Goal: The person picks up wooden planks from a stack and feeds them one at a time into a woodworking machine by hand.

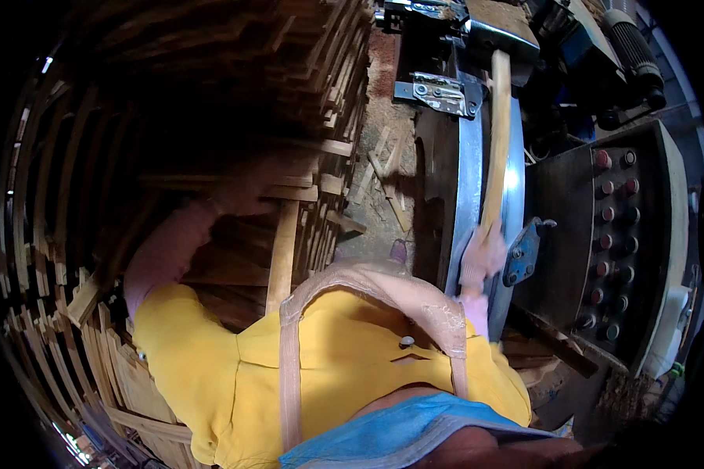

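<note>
My right hand (485, 252) is closed on the near end of a long pale wooden strip (496, 148). The strip lies lengthwise along the shiny metal bed (513, 191) of a machine, its far end reaching a block-shaped machine head (499, 30). On the other side, my left arm stretches out to stacked wooden strips (321, 152). My left hand (246, 186) is dark and smeared by motion beside the stack, so its fingers cannot be made out. A loose board (283, 250) stands out from the stack toward my body.
A control panel (614, 234) with several round buttons stands right of the bed. A blue metal bracket (524, 254) sits by my right hand, and a metal guide (446, 94) crosses the bed farther off. Wood scraps (387, 184) litter the floor between stack and machine. More slats (47, 211) rise at far left.
</note>
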Available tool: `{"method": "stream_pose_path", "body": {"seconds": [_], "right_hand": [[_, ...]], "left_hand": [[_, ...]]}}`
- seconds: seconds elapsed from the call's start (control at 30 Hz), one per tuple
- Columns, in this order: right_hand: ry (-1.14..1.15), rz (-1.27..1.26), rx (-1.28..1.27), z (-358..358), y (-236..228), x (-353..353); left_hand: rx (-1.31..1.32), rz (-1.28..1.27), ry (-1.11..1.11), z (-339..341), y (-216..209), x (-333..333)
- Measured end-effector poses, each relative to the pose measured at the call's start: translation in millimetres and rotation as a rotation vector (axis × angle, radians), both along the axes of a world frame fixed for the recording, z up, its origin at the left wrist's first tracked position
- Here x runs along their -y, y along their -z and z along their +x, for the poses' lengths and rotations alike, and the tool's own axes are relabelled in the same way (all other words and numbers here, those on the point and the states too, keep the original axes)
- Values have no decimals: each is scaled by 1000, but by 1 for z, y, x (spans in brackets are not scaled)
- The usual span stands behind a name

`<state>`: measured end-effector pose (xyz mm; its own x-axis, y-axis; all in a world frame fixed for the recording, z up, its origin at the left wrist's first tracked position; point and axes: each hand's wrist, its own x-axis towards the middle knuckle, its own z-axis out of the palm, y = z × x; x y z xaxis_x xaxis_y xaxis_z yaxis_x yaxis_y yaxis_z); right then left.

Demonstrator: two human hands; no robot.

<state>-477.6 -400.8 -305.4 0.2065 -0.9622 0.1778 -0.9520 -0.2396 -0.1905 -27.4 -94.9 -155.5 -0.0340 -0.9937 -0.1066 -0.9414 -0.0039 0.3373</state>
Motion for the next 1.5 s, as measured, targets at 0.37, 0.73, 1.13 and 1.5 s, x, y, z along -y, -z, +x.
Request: {"method": "stream_pose_path", "body": {"seconds": [0.37, 0.73, 1.13, 1.5], "right_hand": [[-67, -101, 18, -25, -1, 0], [-228, -229, 23, 101, 21, 171], [-188, 175, 516, 51, -24, -26], [-82, -59, 78, -19, -14, 2]], "left_hand": [[576, 194, -596, 77, 87, -108], [-74, -96, -584, -55, -88, 133], [-1400, -41, -745, -212, -2, 336], [-955, 157, -415, -167, 106, 246]]}}
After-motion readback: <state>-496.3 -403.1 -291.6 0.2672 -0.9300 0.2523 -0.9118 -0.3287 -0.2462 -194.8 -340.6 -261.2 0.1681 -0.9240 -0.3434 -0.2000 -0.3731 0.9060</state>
